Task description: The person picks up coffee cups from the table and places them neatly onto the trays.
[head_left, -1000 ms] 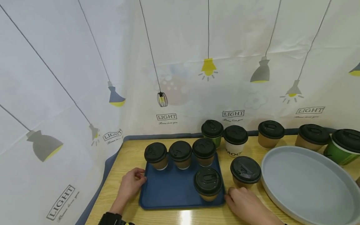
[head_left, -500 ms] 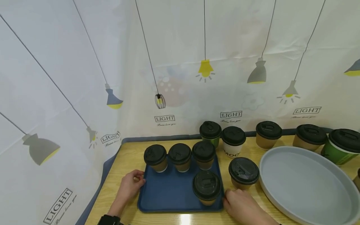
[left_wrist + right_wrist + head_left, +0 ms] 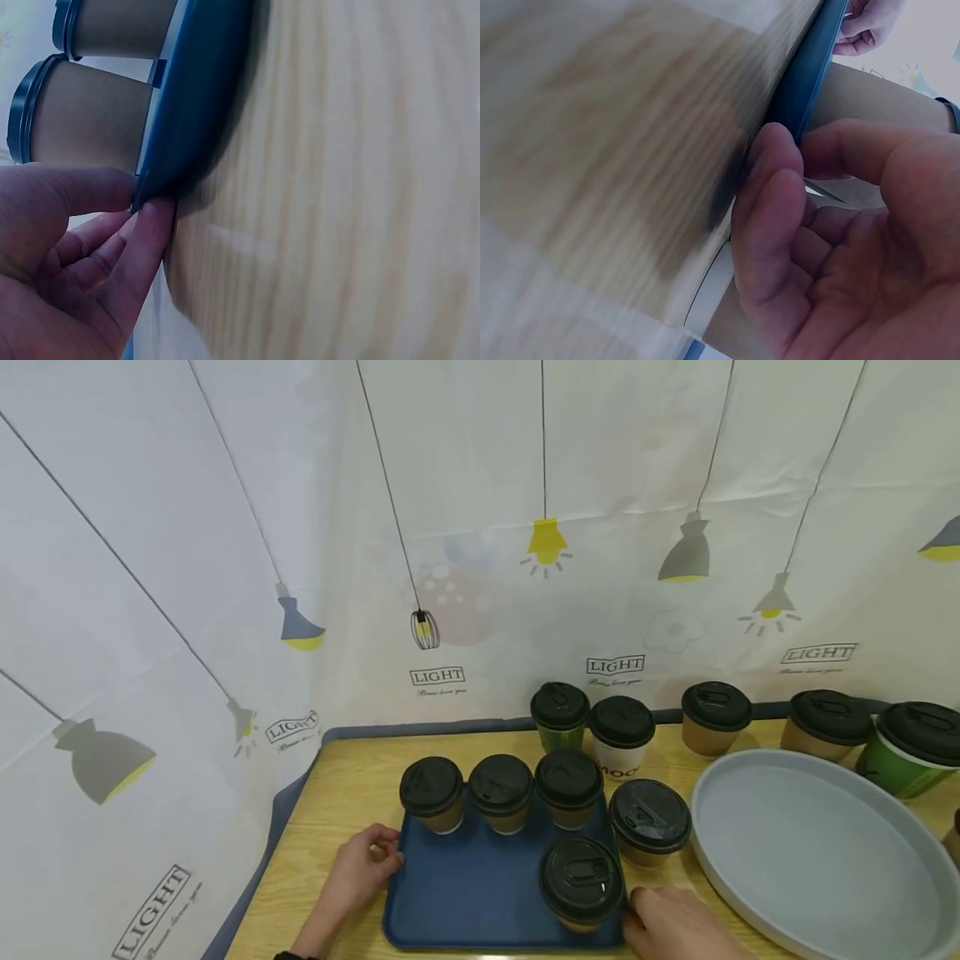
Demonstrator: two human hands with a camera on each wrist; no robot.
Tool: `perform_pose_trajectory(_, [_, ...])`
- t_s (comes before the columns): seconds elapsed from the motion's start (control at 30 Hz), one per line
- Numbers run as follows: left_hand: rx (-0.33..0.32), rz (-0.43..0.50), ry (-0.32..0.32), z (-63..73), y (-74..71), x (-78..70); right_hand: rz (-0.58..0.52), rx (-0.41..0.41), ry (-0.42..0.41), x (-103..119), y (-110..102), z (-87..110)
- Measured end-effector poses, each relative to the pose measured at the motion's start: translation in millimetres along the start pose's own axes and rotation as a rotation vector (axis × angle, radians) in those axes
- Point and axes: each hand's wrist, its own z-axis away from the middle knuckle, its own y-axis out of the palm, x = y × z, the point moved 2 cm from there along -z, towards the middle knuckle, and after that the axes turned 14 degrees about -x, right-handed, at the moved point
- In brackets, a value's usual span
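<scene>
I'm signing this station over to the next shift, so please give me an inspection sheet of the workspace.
Surface: wood-grain table, glossy.
Job's things: blue tray bearing four lidded cups, three along the back, one front right.
Clutter: grey round tray and other lidded cups, to the right and behind.
Hands: left hand and right hand pinch opposite sides of the blue tray.
Cables: nothing seen.
Surroundings: pale backdrop printed with hanging lamps.
</scene>
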Motion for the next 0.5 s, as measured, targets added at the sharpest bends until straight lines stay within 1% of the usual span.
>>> perform_pose_trajectory(0.1, [0.007,0.011,0.006,4.2,5.2,-3.8,-0.023,-0.002,0.023,-6.5,-0.3,4.1])
perform_pose_trajectory(0.2, [0.023,0.020,0.013,6.9,10.7,-7.5,-0.021,0.000,0.068,-14.8,0.1,7.0])
perform_pose_trajectory(0.3, [0.038,0.017,0.010,8.5,14.2,-10.2,-0.006,-0.003,0.089,-22.3,1.1,8.6])
perform_pose_trajectory(0.37, [0.044,0.016,0.003,9.2,15.0,-11.8,0.002,0.009,0.082,-25.5,1.2,8.8])
perform_pose_trajectory(0.5, [0.057,0.027,-0.011,10.0,14.6,-14.0,-0.007,0.007,0.077,-26.7,0.0,9.9])
